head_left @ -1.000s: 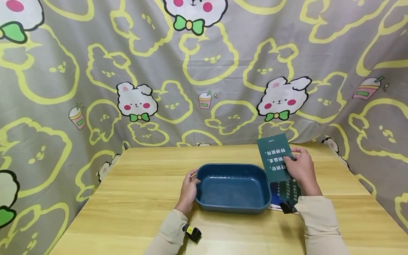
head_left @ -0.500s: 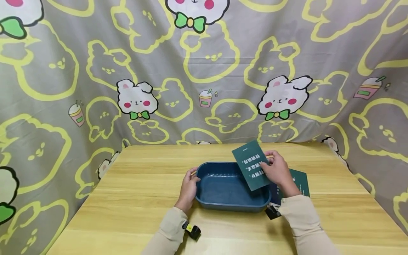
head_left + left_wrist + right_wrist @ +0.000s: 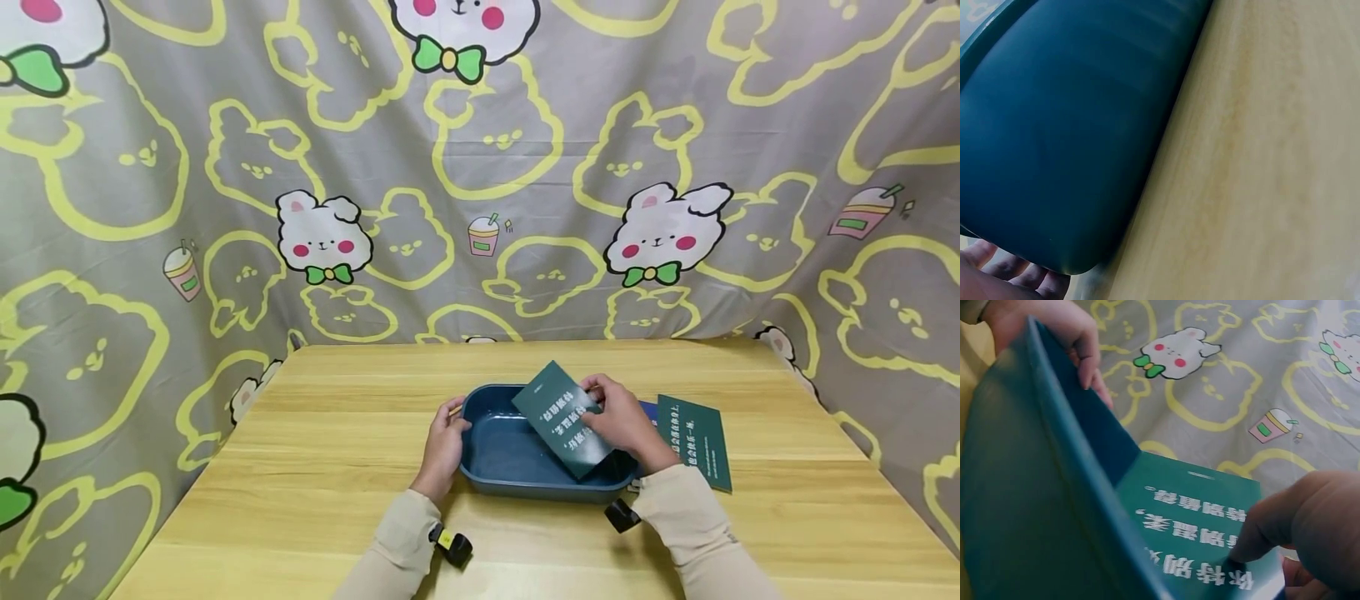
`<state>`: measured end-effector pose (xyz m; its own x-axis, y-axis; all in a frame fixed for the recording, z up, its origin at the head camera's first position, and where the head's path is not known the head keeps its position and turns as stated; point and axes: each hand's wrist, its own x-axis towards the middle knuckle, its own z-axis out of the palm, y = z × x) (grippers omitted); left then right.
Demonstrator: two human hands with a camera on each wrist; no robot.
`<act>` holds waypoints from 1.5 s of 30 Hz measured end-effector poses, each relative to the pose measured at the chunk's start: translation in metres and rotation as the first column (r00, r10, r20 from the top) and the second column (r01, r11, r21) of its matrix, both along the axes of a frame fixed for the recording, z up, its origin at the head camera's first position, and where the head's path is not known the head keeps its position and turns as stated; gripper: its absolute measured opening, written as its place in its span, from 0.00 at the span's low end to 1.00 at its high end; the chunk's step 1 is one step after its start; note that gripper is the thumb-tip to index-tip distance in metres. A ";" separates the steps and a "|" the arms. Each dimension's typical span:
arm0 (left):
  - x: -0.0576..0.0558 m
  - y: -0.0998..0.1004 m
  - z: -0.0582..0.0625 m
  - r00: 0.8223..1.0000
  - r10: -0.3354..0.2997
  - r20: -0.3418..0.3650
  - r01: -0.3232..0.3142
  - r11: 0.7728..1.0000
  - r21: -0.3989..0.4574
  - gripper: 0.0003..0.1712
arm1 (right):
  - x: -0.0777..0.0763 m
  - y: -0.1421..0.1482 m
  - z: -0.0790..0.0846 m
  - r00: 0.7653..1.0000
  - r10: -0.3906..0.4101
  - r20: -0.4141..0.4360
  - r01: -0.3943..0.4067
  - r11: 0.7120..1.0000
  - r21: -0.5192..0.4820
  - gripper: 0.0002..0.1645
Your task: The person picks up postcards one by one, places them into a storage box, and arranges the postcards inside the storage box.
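Observation:
A dark blue rectangular plastic bin [image 3: 543, 490] sits on the table. My left hand [image 3: 444, 446] grips its left end, thumb over the rim and fingers outside; the left wrist view shows fingertips [image 3: 1029, 278] against the bin wall [image 3: 1079, 137]. My right hand [image 3: 622, 423] pinches a dark green postcard [image 3: 546, 406] with white lettering by its right edge. The postcard is tilted over the bin's right half, its lower corner down inside the rim. In the right wrist view, the thumb lies across the lettered face of the postcard [image 3: 1191, 500].
Right of the bin, another green postcard [image 3: 703, 446] with white text lies on the wooden table [image 3: 337, 433]. Beside it a blue card [image 3: 649, 410] shows partly behind my right hand. A patterned grey curtain [image 3: 480, 292] hangs behind the table.
My right hand has carried the green postcard left and down, from beside the bin to over its right half, uncovering the cards on the table. My left hand stays at the rim.

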<state>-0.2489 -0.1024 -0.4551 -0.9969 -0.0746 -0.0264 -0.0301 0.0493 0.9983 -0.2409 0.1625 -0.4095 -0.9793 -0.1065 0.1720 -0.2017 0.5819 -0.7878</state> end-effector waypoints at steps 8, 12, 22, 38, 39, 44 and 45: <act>0.003 0.001 0.002 1.000 0.001 -0.020 0.000 1.000 0.006 0.24 | 0.002 -0.012 -0.008 0.991 0.127 -0.029 -0.121 0.978 0.171 0.22; 0.002 0.002 0.001 1.000 -0.007 -0.024 0.007 1.000 0.008 0.24 | 0.001 -0.018 -0.012 0.990 0.141 -0.029 -0.131 0.963 0.234 0.22; 0.002 0.001 0.001 1.000 0.001 -0.001 -0.001 1.000 0.004 0.24 | 0.007 -0.027 -0.017 0.978 0.196 0.066 -0.206 0.904 0.375 0.32; 0.002 0.001 -0.002 1.000 0.002 -0.011 -0.002 1.000 -0.005 0.24 | 0.010 -0.027 -0.021 0.962 0.259 0.088 -0.270 0.842 0.467 0.33; 0.002 0.002 -0.002 1.000 0.003 -0.012 -0.003 1.000 -0.005 0.24 | 0.010 -0.026 -0.020 0.959 0.270 0.079 -0.276 0.845 0.459 0.32; 0.002 0.002 -0.001 1.000 0.004 -0.011 -0.004 1.000 -0.005 0.24 | 0.008 -0.019 -0.018 0.957 0.289 0.005 -0.270 0.885 0.381 0.26; 0.002 0.002 -0.001 1.000 0.004 -0.012 -0.004 1.000 -0.006 0.24 | 0.007 -0.017 -0.017 0.959 0.285 -0.015 -0.260 0.895 0.362 0.24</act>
<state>-0.2469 -0.1009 -0.4560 -0.9968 -0.0786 -0.0144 -0.0188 0.0556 0.9983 -0.2342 0.1456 -0.4263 -0.8909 -0.4330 0.1368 -0.4365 0.7336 -0.5208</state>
